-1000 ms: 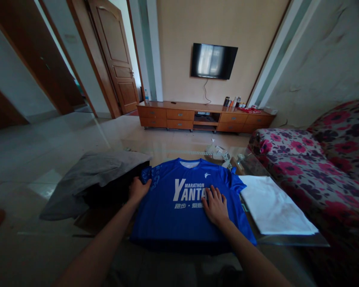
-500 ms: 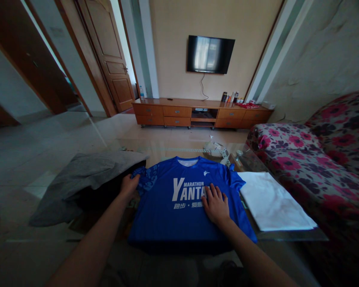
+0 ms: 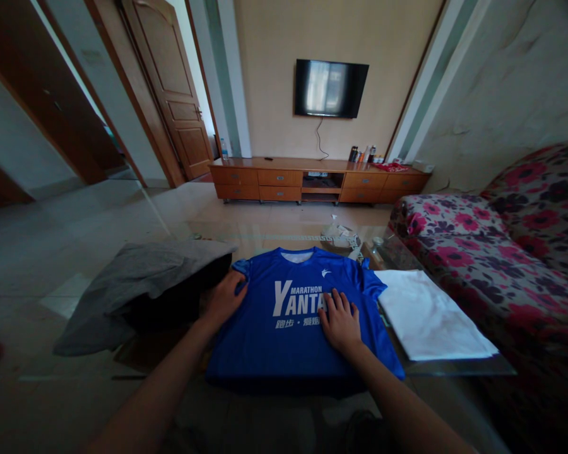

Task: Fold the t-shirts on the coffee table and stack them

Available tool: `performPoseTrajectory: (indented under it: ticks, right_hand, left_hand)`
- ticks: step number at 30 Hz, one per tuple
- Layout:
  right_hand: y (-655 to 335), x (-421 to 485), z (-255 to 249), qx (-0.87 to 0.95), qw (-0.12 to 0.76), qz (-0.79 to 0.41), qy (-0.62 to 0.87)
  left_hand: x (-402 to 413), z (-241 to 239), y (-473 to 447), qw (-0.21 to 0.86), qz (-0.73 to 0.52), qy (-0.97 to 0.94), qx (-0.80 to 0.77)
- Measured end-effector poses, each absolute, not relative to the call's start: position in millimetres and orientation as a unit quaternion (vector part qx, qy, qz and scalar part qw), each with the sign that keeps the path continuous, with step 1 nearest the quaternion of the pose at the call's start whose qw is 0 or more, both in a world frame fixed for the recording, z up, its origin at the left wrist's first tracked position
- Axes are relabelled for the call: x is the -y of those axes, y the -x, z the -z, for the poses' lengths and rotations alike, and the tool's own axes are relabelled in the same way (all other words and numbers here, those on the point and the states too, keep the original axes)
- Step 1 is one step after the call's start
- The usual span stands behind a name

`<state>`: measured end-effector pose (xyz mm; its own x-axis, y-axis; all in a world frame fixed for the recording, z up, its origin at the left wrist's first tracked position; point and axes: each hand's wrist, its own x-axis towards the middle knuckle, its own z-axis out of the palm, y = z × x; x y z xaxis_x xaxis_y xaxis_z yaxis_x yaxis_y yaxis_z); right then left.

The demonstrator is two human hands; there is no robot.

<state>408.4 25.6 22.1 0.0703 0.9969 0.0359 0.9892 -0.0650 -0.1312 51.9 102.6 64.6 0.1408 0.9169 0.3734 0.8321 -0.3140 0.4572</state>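
A blue T-shirt [image 3: 284, 353] with white "MARATHON YANTA" lettering lies front up, collar away from me, on a glass table [image 3: 490, 367]. At its left shoulder area, my left hand [image 3: 226, 296] has its fingers curled on the sleeve, which is tucked in close to the shirt body. My right hand [image 3: 341, 321] lies flat on the chest print with the fingers spread, covering the end of the lettering. To the right of the shirt is a folded white cloth [image 3: 435, 315]. A grey garment with a dark inside [image 3: 146, 271] lies in a heap on the left.
A floral sofa [image 3: 459, 217] stands along the right. Beyond the table is a low wooden cabinet [image 3: 279, 176] with bottles on top, under a wall-mounted television [image 3: 331, 88]. A clear plastic bag [image 3: 339, 234] and a small glass item [image 3: 377, 243] are near the table's far edge.
My left hand has moved right and slightly up, bringing the shirt's left sleeve inward against the body. My right hand stays in place on the chest.
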Motion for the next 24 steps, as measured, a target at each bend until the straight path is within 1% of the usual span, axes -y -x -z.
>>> performPoseTrajectory:
  ticks: [3, 6, 10, 18, 20, 24]
  right_hand:
    - [-408.8, -25.5, -22.5, 0.681, 0.060, -0.035, 0.729]
    - [-409.2, -25.4, -22.5, 0.681, 0.063, -0.034, 0.729]
    - [-409.7, -25.2, -21.7, 0.682, 0.072, -0.031, 0.727]
    - [-408.8, -24.5, -21.2, 0.681, 0.078, -0.030, 0.727]
    - [-408.7, -24.5, -21.4, 0.681, 0.077, -0.033, 0.728]
    - [-408.7, -25.1, -21.5, 0.679, 0.076, -0.036, 0.729]
  left_hand:
    - [-88.2, -53.8, -58.3, 0.105, -0.194, -0.838, -0.499]
    - [-80.7, -42.5, -55.4, 0.104, -0.153, -0.857, -0.481]
    - [-78.8, -38.8, -47.9, 0.070, -0.156, -0.858, -0.484]
    - [-74.7, -52.3, -48.9, 0.043, -0.184, -0.825, -0.532]
    - [-71.5, -55.9, -49.8, 0.059, -0.172, -0.835, -0.520]
    - [-65.7, -56.0, -45.0, 0.155, -0.152, -0.849, -0.482]
